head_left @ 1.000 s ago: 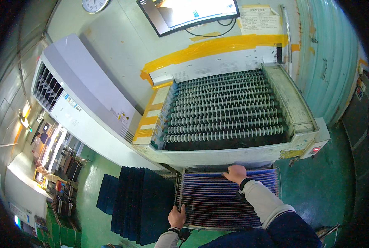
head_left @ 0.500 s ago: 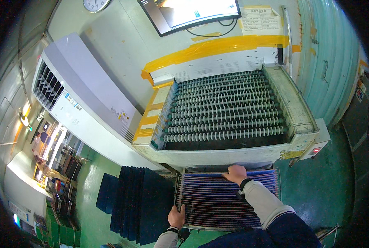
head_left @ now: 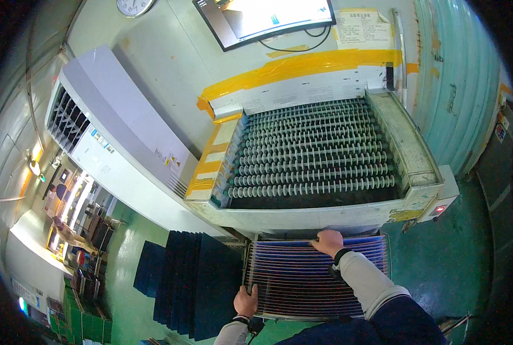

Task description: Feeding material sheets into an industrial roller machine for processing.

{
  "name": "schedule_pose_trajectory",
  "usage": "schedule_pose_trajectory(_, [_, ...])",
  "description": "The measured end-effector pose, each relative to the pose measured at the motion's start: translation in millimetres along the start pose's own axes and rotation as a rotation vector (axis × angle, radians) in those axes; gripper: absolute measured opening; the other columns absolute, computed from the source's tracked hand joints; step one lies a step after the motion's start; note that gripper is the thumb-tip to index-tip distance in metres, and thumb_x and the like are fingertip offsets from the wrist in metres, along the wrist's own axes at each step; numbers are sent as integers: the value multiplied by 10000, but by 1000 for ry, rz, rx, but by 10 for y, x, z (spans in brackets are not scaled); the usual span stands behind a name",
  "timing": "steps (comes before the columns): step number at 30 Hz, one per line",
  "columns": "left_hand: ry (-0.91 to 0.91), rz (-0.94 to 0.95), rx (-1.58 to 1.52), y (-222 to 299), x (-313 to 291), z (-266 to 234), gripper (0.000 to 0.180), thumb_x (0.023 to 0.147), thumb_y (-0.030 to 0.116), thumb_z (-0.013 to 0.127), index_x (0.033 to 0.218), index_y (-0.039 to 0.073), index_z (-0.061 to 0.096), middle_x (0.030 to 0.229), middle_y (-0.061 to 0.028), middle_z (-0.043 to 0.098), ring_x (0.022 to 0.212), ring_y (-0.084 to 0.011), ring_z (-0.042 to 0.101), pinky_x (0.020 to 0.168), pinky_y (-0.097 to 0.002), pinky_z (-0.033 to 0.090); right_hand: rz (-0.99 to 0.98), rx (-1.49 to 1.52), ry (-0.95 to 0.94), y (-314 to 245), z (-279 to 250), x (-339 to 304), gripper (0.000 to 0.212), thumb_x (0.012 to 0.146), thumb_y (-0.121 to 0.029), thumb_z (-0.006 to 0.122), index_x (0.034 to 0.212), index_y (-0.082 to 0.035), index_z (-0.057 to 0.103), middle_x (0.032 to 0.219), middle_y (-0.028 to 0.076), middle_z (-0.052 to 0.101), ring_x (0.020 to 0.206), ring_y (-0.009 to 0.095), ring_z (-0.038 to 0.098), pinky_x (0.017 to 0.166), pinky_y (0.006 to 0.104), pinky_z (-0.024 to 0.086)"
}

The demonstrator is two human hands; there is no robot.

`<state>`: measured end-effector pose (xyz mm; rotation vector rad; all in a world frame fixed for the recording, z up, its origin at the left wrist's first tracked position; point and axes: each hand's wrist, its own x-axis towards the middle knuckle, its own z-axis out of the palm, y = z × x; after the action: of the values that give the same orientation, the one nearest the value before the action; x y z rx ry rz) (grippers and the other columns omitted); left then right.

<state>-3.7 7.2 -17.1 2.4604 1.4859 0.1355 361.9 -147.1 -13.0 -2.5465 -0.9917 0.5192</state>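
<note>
Thin panels (head_left: 302, 282) are held on edge in a slim-slotted rack (head_left: 246, 269), directly in front of the person and just below the front lip of the roller machine (head_left: 314, 215). At the rack's left edge the left hand (head_left: 245, 302) is placed, its fingers curled in; whether the frame or a panel is gripped cannot be made out. The far edge of the row is touched by the right hand (head_left: 329, 242), whose fingers are bent down over it with the tips hidden, so what they hold is not shown.

A far panel could be bent or scuffed if it were pressed against its neighbour, since the gaps are narrow. If force were applied at one side only, the rack could be skewed and panels knocked against the machine's front. The dark boards (head_left: 216, 282), stood upright just beside the left hand, could be tipped if they were caught by the left forearm. The right wristband (head_left: 341, 255) could be snagged on a panel edge.

A glossy green floor (head_left: 434, 253) is seen around the rack. Pale disc rollers (head_left: 314, 155) are carried in the machine, and yellow tape (head_left: 302, 64) is stuck behind them. A monitor (head_left: 268, 23), a clock (head_left: 133, 6) and a paper sheet (head_left: 364, 30) are mounted above; at the left a white air conditioner (head_left: 118, 126) is seen.
</note>
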Motion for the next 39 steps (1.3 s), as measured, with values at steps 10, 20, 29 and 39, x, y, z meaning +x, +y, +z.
schedule_pose_trajectory(10, [-15, -12, -38, 38, -20, -61, 612, 973, 570, 576, 1185, -4, 598, 979, -269, 719, 909, -451, 701, 793, -531, 558, -32, 9, 81, 34, 75, 26, 513, 804, -577, 735, 842, -66, 768, 857, 182, 744, 844, 388, 718, 774, 499, 554])
schedule_pose_trajectory(20, [-17, -14, -26, 28, -16, -35, 600, 967, 577, 581, 1156, 9, 607, 960, -262, 716, 899, -450, 698, 790, -532, 554, -23, -12, 26, 25, 42, 10, 502, 834, -580, 716, 917, -90, 785, 908, 168, 756, 895, 375, 727, 792, 506, 572])
schedule_pose_trajectory(29, [33, 3, -33, 11, -18, 0, 570, 968, 568, 585, 1128, 22, 605, 964, -260, 715, 898, -452, 694, 788, -536, 551, -43, -15, 88, 59, 108, 39, 507, 820, -587, 722, 827, -82, 765, 848, 188, 739, 836, 393, 715, 758, 514, 549])
schedule_pose_trajectory(39, [5, 6, -29, 16, -13, -29, 578, 977, 573, 570, 1099, 9, 597, 961, -259, 714, 899, -452, 693, 785, -536, 555, -40, -15, 67, 40, 80, 30, 489, 827, -569, 712, 833, -84, 768, 849, 183, 741, 843, 390, 716, 762, 514, 551])
